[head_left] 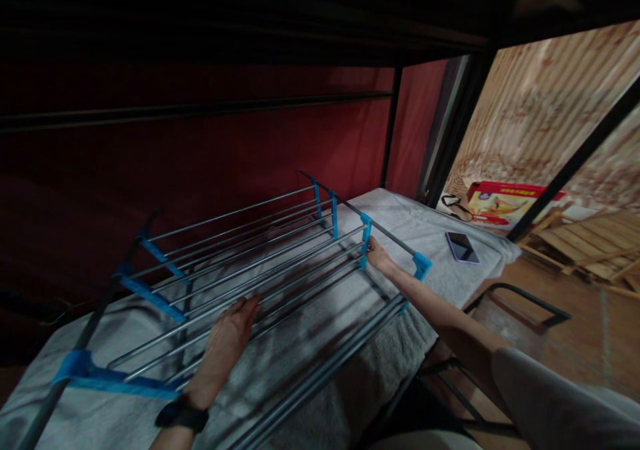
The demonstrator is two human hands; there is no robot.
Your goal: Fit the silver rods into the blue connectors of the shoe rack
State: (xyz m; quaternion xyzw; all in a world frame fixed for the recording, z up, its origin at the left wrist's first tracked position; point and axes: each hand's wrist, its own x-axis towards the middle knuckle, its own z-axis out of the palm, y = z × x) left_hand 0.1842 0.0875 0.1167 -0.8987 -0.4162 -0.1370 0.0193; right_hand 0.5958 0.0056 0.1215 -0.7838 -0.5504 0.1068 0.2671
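A shoe rack of grey metal tubes and blue plastic brackets lies across a bed covered with a grey blanket. My left hand, with a dark watch on its wrist, rests over the middle rods with its fingers curled around them; the fingertips are partly hidden. My right hand grips a blue bracket at the far right end of the rack, its fingers mostly behind it. Another blue bracket joins the rods to a dark side pole at the near left. Several loose-looking tubes run along the near side.
On the blanket lies a phone to the right. A dark bunk frame rises around the bed. Beyond are a red-and-yellow box, wooden slats and a metal-framed chair.
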